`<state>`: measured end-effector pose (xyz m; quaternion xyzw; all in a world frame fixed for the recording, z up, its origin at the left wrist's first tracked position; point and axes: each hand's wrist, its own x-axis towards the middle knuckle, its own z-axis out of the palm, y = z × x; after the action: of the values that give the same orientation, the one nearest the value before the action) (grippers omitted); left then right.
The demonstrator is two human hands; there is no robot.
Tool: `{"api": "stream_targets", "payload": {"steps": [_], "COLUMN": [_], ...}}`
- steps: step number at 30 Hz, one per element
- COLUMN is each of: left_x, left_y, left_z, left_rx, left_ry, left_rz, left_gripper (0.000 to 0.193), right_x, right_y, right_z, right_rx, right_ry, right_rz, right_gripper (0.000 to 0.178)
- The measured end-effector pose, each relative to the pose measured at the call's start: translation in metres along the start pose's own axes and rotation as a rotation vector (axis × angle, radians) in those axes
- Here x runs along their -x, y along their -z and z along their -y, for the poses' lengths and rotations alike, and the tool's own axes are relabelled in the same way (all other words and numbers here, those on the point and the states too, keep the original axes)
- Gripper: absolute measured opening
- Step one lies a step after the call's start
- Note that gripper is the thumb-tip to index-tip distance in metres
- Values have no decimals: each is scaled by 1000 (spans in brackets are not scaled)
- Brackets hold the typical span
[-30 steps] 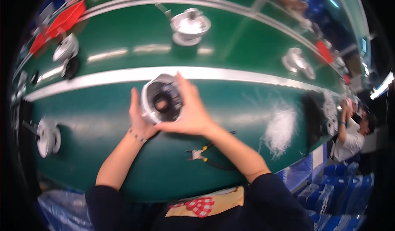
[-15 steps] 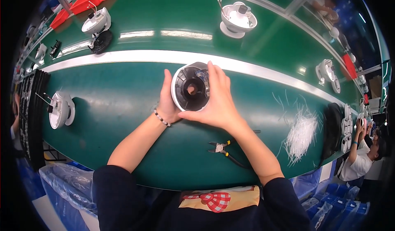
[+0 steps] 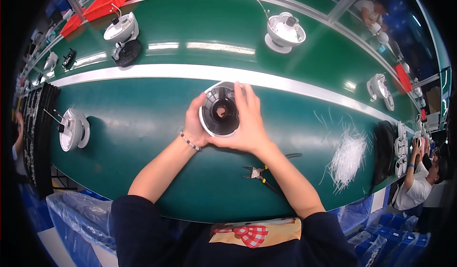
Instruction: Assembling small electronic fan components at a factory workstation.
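Observation:
Both my hands hold a round white housing (image 3: 203, 121) with a black ribbed inside and a round hole in its middle. A fingertip shows through that hole. My left hand (image 3: 194, 124) wraps the housing's left side, its fingers partly hidden behind. On the right side, my right hand (image 3: 248, 124) grips the rim, thumb along the lower edge and fingers over the upper part. A sliver of a circuit board shows beside the right fingers. Side cutters (image 3: 257, 173) with black and yellow handles lie on the green bench below, partly hidden by my right forearm.
A similar white housing (image 3: 74, 129) with wires stands at the bench's left. Thin clear strips (image 3: 350, 160) are piled at the right, near a black bag (image 3: 384, 148). Beyond a pale rail (image 3: 166, 70), a green surface carries more white housings (image 3: 285, 31). A co-worker (image 3: 416, 181) is at far right.
The held housing has come slightly nearer me and tilted, so less of its circuit board shows. My right fingers have spread a little on the rim. The whole view has shifted slightly.

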<state>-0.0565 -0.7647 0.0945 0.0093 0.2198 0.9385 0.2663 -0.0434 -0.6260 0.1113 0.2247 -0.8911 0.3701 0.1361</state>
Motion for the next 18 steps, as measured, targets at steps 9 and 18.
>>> {"api": "stream_targets", "payload": {"steps": [9, 18], "left_x": [-1, -61], "left_y": [-8, -3], "left_z": [11, -2], "left_rx": [-162, -151], "left_ry": [-133, -278], "left_rz": [-2, -163], "left_gripper": [64, 55], "right_x": [4, -24], "right_y": [-11, 2], "right_z": [-7, -35], "right_rx": [-154, -197], "right_ry": [-32, -147], "right_rz": [-164, -163], "right_gripper": [123, 118]}}
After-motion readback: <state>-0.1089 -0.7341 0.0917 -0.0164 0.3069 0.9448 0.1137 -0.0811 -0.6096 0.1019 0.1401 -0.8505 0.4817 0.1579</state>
